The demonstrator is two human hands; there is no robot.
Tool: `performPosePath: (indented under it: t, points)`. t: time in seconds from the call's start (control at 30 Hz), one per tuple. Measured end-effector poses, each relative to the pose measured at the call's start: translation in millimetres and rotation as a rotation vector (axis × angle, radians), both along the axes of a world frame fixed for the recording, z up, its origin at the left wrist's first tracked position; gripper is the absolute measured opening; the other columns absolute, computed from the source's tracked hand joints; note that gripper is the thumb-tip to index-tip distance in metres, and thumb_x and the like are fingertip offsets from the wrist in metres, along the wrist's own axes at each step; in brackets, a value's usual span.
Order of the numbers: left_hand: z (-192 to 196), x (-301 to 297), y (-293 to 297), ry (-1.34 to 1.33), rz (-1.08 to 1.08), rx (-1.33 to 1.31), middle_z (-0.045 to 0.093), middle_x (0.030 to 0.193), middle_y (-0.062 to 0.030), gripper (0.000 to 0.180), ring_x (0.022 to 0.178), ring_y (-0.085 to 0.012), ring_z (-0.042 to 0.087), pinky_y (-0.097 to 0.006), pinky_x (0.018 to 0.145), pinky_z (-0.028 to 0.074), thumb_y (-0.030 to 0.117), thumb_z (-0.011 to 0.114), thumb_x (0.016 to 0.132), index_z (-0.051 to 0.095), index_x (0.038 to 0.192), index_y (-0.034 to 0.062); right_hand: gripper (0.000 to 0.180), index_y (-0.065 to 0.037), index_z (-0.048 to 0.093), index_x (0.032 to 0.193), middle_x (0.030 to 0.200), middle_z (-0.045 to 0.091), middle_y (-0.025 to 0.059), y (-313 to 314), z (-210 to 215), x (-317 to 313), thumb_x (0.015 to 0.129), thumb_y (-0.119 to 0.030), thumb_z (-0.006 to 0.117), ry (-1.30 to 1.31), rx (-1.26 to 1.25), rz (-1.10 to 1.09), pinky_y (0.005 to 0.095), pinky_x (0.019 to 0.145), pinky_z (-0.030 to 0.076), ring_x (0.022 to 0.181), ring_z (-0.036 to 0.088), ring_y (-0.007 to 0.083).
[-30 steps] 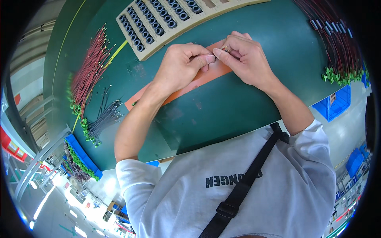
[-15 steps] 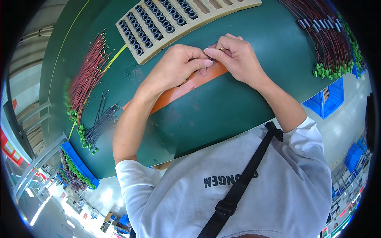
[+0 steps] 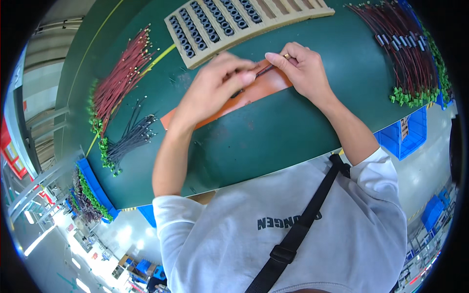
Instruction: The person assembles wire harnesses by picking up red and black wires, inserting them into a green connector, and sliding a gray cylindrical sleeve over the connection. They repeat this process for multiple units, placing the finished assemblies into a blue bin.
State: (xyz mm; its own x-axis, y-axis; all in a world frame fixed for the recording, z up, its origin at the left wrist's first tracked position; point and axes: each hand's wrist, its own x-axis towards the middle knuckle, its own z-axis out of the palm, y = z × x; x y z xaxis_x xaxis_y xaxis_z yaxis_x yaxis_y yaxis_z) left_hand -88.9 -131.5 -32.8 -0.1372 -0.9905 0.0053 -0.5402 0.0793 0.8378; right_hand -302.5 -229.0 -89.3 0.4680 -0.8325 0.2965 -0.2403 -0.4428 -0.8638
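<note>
An orange strip (image 3: pixel 266 88) lies slantwise on the green table under both my hands. My right hand (image 3: pixel 308 71) pinches a thin dark wire (image 3: pixel 267 68) between thumb and forefinger over the strip's right part. The wire runs left toward the thumb of my left hand (image 3: pixel 215 88). That hand is curled and blurred by motion, with thumb and forefinger near each other; what lies between them is hidden. A small dark piece (image 3: pixel 237 93) shows just under the left fingers, against the strip.
Beyond my hands stands a pale slotted tray (image 3: pixel 224 41) with rows of black rings. Red wires with green connectors (image 3: pixel 119 78) and black wires (image 3: pixel 129 139) lie on the left. More dark red wires (image 3: pixel 408 63) hang together at the right. Blue bins (image 3: pixel 408 134) sit past the table edges.
My left hand has drawn back leftward from the right one, uncovering the thin dark wire between them. The right hand keeps its pinch. The whole view has shifted slightly.
</note>
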Motion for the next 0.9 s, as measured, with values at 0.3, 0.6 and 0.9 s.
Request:
performPosePath:
  t: [0.3,0.6,0.9]
  points:
    - [-13,11,64,0.266,0.180,-0.014,0.071,0.102,-0.0090,0.038,0.082,-0.0143,0.066,-0.025,0.077,0.053,0.003,0.071,0.092,0.067,0.129,0.0008,0.028,-0.010,0.064,0.073,0.063,0.051,0.0013,8,52,8,0.071,-0.025,0.088,-0.231,-0.858,0.114,0.0337,0.066,0.037,0.062,0.049,0.0209]
    - [-23,18,74,0.198,0.104,-0.134,0.071,0.096,-0.0090,0.046,0.085,-0.0156,0.063,-0.029,0.079,0.051,0.001,0.067,0.090,0.063,0.136,0.0013,0.022,-0.003,0.066,0.077,0.064,0.051,-0.0006,11,22,15,0.088,-0.017,0.079,-0.276,-0.009,0.135,0.0267,0.059,0.036,0.063,0.043,0.0103]
    - [-23,21,75,0.289,0.096,-0.015,0.071,0.100,-0.0090,0.038,0.093,-0.0154,0.066,-0.028,0.084,0.052,0.004,0.068,0.093,0.067,0.131,-0.0008,0.028,-0.002,0.065,0.077,0.066,0.049,-0.0034,9,11,17,0.091,-0.022,0.078,-0.188,0.165,0.152,0.0249,0.056,0.035,0.063,0.040,0.0059]
